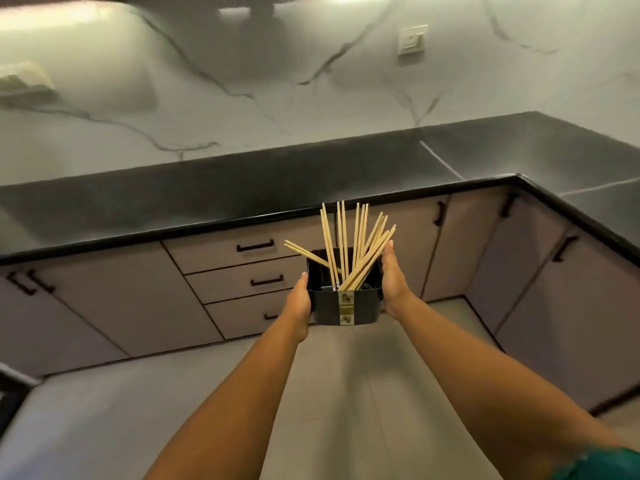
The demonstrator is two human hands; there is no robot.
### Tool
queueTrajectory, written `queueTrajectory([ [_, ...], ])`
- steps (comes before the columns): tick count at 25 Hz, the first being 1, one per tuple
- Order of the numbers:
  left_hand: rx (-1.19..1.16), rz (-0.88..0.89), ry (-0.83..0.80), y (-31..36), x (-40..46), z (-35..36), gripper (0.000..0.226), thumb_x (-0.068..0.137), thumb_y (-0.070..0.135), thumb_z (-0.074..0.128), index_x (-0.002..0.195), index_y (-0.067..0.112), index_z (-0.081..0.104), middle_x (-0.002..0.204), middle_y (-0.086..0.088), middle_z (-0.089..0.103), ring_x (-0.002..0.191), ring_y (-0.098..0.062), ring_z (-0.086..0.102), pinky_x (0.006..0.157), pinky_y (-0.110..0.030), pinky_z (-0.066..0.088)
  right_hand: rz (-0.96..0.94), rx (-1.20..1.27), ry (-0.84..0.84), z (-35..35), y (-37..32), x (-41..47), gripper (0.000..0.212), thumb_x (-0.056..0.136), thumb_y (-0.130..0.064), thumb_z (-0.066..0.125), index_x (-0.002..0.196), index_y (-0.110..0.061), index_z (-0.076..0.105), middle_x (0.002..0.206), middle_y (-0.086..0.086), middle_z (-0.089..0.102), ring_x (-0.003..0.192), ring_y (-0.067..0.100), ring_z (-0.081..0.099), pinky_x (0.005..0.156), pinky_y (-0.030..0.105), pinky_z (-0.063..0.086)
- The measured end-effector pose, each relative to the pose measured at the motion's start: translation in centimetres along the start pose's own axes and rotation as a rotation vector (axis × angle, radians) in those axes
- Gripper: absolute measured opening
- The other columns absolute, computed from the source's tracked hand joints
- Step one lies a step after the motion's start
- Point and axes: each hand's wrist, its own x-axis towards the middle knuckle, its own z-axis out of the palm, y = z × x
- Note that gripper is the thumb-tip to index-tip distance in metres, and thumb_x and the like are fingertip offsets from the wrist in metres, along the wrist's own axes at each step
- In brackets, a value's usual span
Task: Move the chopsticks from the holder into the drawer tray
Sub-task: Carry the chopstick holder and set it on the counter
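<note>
A black square holder [360,308] with a gold label strip on its front is held in the air in front of the cabinets. Several pale wooden chopsticks [344,245] stand in it and fan out upward. My left hand [300,303] grips the holder's left side. My right hand [393,278] grips its right side, fingers reaching up beside the chopsticks. Three stacked drawers [221,252] with black handles are shut, just left of the holder. No drawer tray is visible.
A black L-shaped countertop [242,188] runs across the view and turns toward me on the right. Beige cabinet doors [540,265] with black handles line the space below it. A marble wall with a white switch plate [412,39] rises behind. Grey floor lies beneath my arms.
</note>
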Motion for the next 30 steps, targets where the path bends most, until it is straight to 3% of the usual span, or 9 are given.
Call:
queueTrajectory([
  [3, -0.021, 0.000, 0.086, 2.3, 3.2, -2.6, 0.059, 0.095, 0.053, 0.035, 0.143, 0.019, 0.038, 0.148, -0.009, 0.042, 0.134, -0.028, 0.038, 0.114, -0.047, 0.025, 0.000, -0.037, -0.090, 3.7, -0.3, 4.9, 0.060, 0.097, -0.061, 0.020, 0.134, -0.025, 0.050, 0.126, 0.000, 0.060, 0.129, 0.021, 0.047, 0.107, 0.036, 0.035],
  [7, -0.001, 0.007, 0.203, 5.5, 7.3, -6.4, 0.062, 0.096, 0.054, 0.031, 0.145, 0.016, 0.035, 0.148, -0.010, 0.040, 0.135, -0.029, 0.037, 0.114, -0.044, 0.025, 0.022, -0.037, -0.195, 9.1, -0.2, 10.8, 0.059, 0.098, -0.058, 0.019, 0.136, -0.023, 0.048, 0.140, 0.007, 0.051, 0.133, 0.024, 0.043, 0.114, 0.045, 0.029],
  [12, 0.023, 0.069, 0.258, 11.6, 15.1, -11.1, 0.061, 0.098, 0.051, 0.029, 0.146, 0.014, 0.034, 0.151, -0.011, 0.037, 0.138, -0.029, 0.033, 0.111, -0.043, 0.024, 0.008, -0.048, -0.253, 15.9, -1.1, 19.9, 0.062, 0.097, -0.060, 0.019, 0.139, -0.024, 0.047, 0.142, 0.005, 0.051, 0.133, 0.021, 0.043, 0.115, 0.044, 0.028],
  [15, 0.160, 0.112, 0.284, 16.2, 20.2, -13.6, 0.062, 0.097, 0.054, 0.027, 0.146, 0.017, 0.031, 0.152, -0.013, 0.032, 0.140, -0.030, 0.029, 0.112, -0.044, 0.022, -0.028, -0.044, -0.242, 20.0, -2.1, 25.6, 0.049, 0.098, -0.058, 0.021, 0.125, -0.035, 0.055, 0.127, -0.008, 0.059, 0.116, 0.006, 0.052, 0.097, 0.028, 0.039],
  [17, 0.182, 0.108, 0.291, 19.0, 23.2, -15.1, 0.064, 0.096, 0.055, 0.027, 0.147, 0.016, 0.031, 0.153, -0.013, 0.032, 0.140, -0.030, 0.029, 0.112, -0.043, 0.022, -0.067, -0.038, -0.216, 22.5, -3.1, 28.8, 0.045, 0.098, -0.058, 0.022, 0.122, -0.039, 0.055, 0.116, -0.020, 0.060, 0.110, -0.002, 0.050, 0.090, 0.020, 0.035],
  [20, 0.137, 0.093, 0.266, 23.5, 28.6, -17.5, 0.064, 0.096, 0.054, 0.028, 0.147, 0.015, 0.031, 0.152, -0.013, 0.033, 0.139, -0.029, 0.031, 0.112, -0.041, 0.023, -0.052, -0.027, -0.198, 26.2, -4.0, 34.3, 0.052, 0.094, -0.064, 0.024, 0.125, -0.038, 0.056, 0.125, -0.013, 0.061, 0.122, 0.009, 0.048, 0.100, 0.031, 0.035],
  [23, 0.108, 0.083, 0.266, 26.9, 33.2, -18.6, 0.066, 0.095, 0.056, 0.030, 0.147, 0.015, 0.030, 0.152, -0.012, 0.033, 0.139, -0.028, 0.031, 0.114, -0.041, 0.024, -0.043, -0.060, -0.157, 28.5, -5.2, 39.4, 0.064, 0.092, -0.067, 0.023, 0.142, -0.032, 0.042, 0.148, -0.004, 0.043, 0.139, 0.016, 0.030, 0.115, 0.041, 0.017],
  [30, 0.071, 0.034, 0.252, 30.0, 43.0, -19.0, 0.067, 0.093, 0.058, 0.031, 0.145, 0.016, 0.036, 0.149, -0.010, 0.039, 0.138, -0.027, 0.034, 0.115, -0.044, 0.024, 0.054, -0.050, -0.154, 30.2, -5.1, 49.5, 0.068, 0.092, -0.067, 0.024, 0.144, -0.027, 0.040, 0.150, 0.001, 0.042, 0.140, 0.021, 0.032, 0.118, 0.045, 0.017],
])
